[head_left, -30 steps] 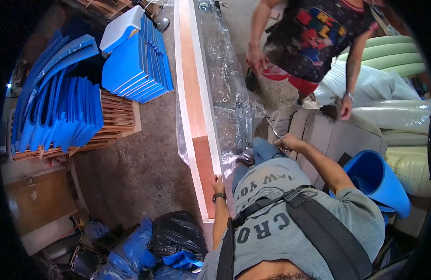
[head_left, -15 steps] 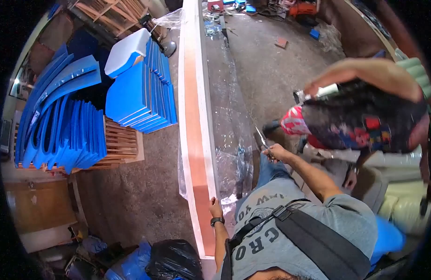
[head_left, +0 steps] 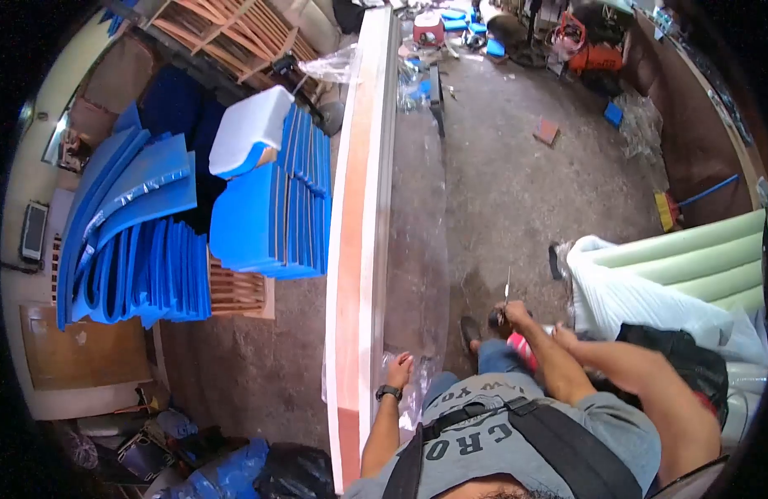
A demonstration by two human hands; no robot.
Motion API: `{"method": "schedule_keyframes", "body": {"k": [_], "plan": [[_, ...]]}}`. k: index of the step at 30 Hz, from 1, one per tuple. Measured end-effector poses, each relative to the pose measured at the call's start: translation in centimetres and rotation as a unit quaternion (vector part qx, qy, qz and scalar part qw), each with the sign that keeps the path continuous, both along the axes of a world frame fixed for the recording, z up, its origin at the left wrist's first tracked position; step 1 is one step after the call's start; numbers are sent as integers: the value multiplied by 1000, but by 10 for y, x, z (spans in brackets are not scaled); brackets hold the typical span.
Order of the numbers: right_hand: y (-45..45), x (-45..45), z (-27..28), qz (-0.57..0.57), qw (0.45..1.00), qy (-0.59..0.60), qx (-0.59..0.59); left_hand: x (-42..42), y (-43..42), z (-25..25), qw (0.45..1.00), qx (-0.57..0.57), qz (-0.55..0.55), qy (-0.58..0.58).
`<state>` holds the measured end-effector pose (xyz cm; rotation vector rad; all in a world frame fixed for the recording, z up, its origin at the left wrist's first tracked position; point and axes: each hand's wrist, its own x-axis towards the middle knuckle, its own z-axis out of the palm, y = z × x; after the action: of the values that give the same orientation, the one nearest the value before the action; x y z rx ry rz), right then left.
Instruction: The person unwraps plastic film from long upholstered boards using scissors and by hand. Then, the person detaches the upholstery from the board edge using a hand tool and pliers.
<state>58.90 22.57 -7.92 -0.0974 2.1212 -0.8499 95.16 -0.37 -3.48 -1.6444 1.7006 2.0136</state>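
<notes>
A long padded panel [head_left: 351, 249] with white edges and an orange-brown middle runs lengthwise in front of me. Clear plastic film [head_left: 417, 274] spreads along its right side and bunches near its lower end. My left hand [head_left: 398, 370], wearing a dark watch, is raised at the panel's right edge against this film. Its fingers are curled in, and I cannot tell whether film is pinched in them. My right hand [head_left: 514, 315] is closed around the handles of a pair of scissors [head_left: 507, 287], blades pointing away from me, over the floor right of the film.
Blue foam sheets [head_left: 143, 266] and a stack of blue cushions [head_left: 272, 208] stand on the left. Close on my right, a co-worker's arm [head_left: 634, 374] reaches forward. Pale green cushioning in white wrap [head_left: 625, 291] lies beyond. A brick-coloured block [head_left: 546, 130] sits on the floor.
My left hand has come off the panel's edge toward the film. My right hand has moved right with the scissors. The co-worker has bent down closer beside me; my view has shifted.
</notes>
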Motion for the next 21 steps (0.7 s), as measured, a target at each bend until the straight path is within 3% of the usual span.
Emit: {"method": "schedule_keyframes", "body": {"k": [1, 2, 3, 4, 5, 6, 7, 9, 13, 15, 17, 18, 20, 21], "plan": [[19, -13, -45, 38, 999, 22, -3, -15, -8, 8, 999, -14, -29, -26], [25, -26, -21, 67, 994, 73, -43, -27, -16, 13, 997, -30, -57, -50], [28, -41, 0, -7, 996, -66, -63, -33, -20, 11, 996, -15, -50, -74], [45, -49, -42, 35, 991, 19, -127, -39, -24, 8, 994, 1, -44, -98], [37, -57, 3, -89, 987, -91, -93, -16, -33, -50, 994, 2, -63, -94], [41, -66, 4, -134, 975, -124, -126, 1, -42, -97, 992, 3, -83, -90], [38, -74, 26, -171, 967, -138, -125, -10, -37, -75, 982, 7, -77, -170], [33, -99, 22, -218, 962, -140, -83, -17, -49, -90, 982, 35, -70, -173], [4, -172, 52, -267, 942, -152, -136, -73, -72, -59, 918, 32, -282, -277], [-11, -218, 55, -261, 945, -114, -164, -101, -79, -81, 890, 37, -339, -302], [-30, -276, 65, -250, 946, -112, -172, -151, -105, -136, 898, 133, -244, -342], [-27, -299, 63, -219, 960, -114, -129, -196, -137, -136, 832, -48, -496, -243], [-13, -333, 75, -155, 981, -106, -49, -267, -173, -163, 947, 64, -187, -252], [16, -352, 24, -71, 996, -60, 17, -338, -174, -129, 924, -197, -250, -211]]}}
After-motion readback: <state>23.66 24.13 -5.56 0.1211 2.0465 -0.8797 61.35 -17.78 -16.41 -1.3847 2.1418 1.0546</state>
